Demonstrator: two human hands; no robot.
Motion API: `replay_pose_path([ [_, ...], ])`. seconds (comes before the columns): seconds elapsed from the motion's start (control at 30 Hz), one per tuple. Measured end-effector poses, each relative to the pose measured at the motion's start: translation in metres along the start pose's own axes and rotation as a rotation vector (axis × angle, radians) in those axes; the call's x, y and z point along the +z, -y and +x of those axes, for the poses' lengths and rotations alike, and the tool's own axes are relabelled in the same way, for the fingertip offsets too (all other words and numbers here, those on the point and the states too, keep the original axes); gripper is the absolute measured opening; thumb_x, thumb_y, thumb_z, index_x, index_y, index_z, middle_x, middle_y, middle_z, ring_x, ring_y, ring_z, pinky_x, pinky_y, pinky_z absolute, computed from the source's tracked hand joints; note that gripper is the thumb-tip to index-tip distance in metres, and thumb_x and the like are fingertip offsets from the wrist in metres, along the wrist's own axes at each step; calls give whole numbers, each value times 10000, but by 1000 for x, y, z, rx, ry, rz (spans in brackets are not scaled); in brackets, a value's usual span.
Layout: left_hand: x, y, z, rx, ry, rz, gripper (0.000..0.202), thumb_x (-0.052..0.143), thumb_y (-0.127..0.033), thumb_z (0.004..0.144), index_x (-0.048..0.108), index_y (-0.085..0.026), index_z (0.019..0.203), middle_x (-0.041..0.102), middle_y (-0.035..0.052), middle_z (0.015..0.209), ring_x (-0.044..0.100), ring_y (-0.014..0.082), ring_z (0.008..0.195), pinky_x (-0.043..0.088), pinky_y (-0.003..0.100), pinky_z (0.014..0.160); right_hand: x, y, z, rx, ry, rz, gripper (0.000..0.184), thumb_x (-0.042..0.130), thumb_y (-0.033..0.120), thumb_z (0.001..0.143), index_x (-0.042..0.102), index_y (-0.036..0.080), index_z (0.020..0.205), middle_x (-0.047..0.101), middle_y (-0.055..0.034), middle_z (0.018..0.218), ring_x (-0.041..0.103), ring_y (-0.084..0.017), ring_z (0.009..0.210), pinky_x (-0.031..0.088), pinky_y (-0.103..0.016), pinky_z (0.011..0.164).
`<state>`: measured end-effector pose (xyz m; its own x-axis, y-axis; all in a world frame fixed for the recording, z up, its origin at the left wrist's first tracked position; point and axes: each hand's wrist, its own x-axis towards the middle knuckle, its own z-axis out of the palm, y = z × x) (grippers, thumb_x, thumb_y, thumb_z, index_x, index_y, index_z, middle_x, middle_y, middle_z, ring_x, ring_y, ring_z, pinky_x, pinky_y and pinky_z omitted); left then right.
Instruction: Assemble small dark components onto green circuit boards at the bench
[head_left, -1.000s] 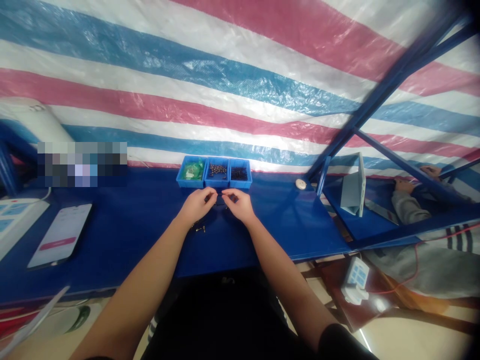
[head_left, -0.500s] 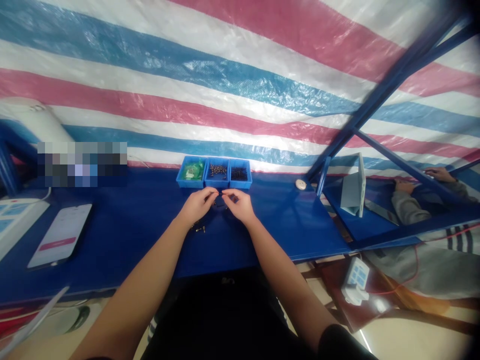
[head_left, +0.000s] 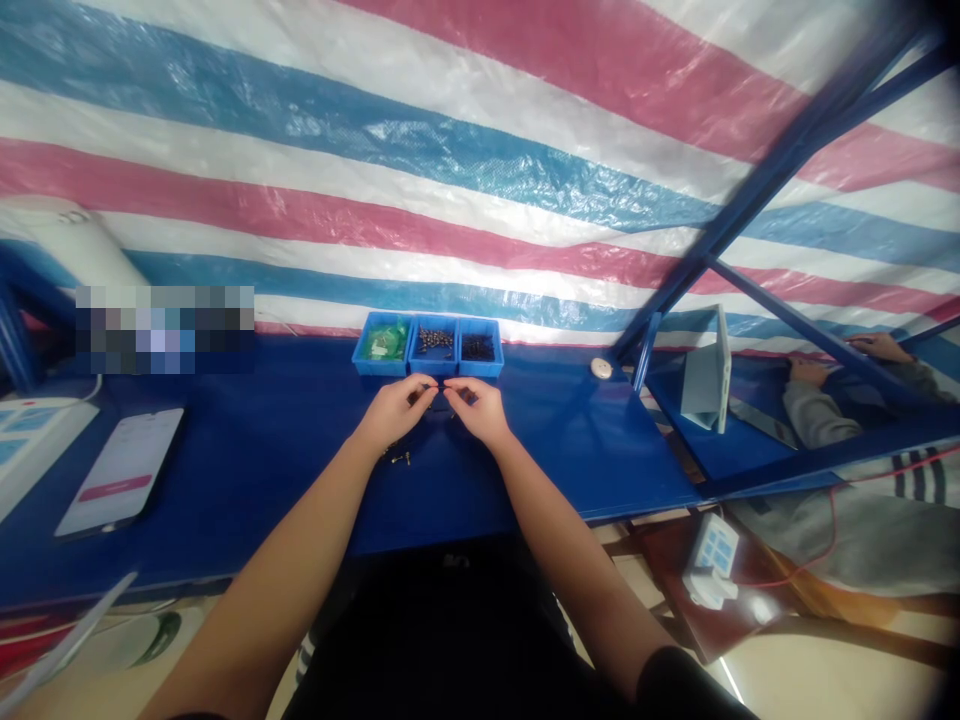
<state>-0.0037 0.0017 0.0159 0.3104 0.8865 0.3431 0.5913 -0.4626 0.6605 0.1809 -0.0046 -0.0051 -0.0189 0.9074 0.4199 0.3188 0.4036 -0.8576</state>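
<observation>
My left hand (head_left: 395, 410) and my right hand (head_left: 478, 408) meet over the blue table (head_left: 300, 470), just in front of three small blue bins (head_left: 430, 347). Both hands have their fingertips pinched on a tiny dark part between them, too small to name. The left bin holds green pieces, the middle bin small metal parts, the right bin dark parts. A few small screws (head_left: 400, 458) lie on the table under my left wrist.
A phone (head_left: 124, 468) lies at the left beside a white power strip (head_left: 30, 440). Another person's hands (head_left: 810, 372) work at a neighbouring table on the right, behind a tablet stand (head_left: 707, 378). A striped tarp hangs behind.
My fingertips have shifted slightly around the small part. The neighbouring person's far hand has moved into view at the right.
</observation>
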Motion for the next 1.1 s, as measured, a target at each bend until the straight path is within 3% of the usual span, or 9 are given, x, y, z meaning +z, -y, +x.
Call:
replay_pose_path([
  [0.23, -1, 0, 1, 10, 16, 27, 347, 408, -481, 957, 644, -228, 927, 689, 11, 752, 636, 165, 684, 454, 257, 656, 0, 2, 0, -20, 14, 9, 223, 629, 339, 836, 728, 225, 999, 728, -26, 877, 653, -161, 718, 548, -290, 672],
  [0.4, 0, 1, 0, 15, -7, -16, 324, 490, -480, 923, 621, -237, 1094, 673, -15, 743, 617, 143, 670, 459, 243, 682, -1, 1, 1, -45, -9, 27, 217, 622, 333, 842, 730, 215, 989, 731, -33, 898, 652, -158, 724, 541, -281, 666],
  [0.6, 2, 4, -1, 46, -37, -15, 298, 501, -462, 913, 645, -214, 991, 654, -18, 697, 585, 126, 613, 444, 229, 642, 0, 0, 0, -36, -8, 24, 224, 629, 334, 835, 731, 222, 1000, 726, -26, 873, 637, -150, 687, 538, -278, 657],
  [0.83, -3, -2, -1, 72, 5, -16, 315, 460, -446, 940, 661, -205, 908, 678, -2, 774, 593, 134, 683, 434, 226, 639, 0, 0, 0, -85, -14, 68, 213, 631, 327, 835, 733, 218, 987, 723, -29, 873, 646, -155, 724, 525, -279, 658],
  [1.1, -2, -3, -1, 71, -7, -74, 323, 459, -446, 941, 660, -193, 929, 671, 11, 800, 599, 142, 710, 448, 230, 653, -1, 1, 1, -22, 5, 32, 246, 624, 354, 841, 726, 218, 1020, 731, -31, 883, 652, -158, 723, 533, -280, 663],
])
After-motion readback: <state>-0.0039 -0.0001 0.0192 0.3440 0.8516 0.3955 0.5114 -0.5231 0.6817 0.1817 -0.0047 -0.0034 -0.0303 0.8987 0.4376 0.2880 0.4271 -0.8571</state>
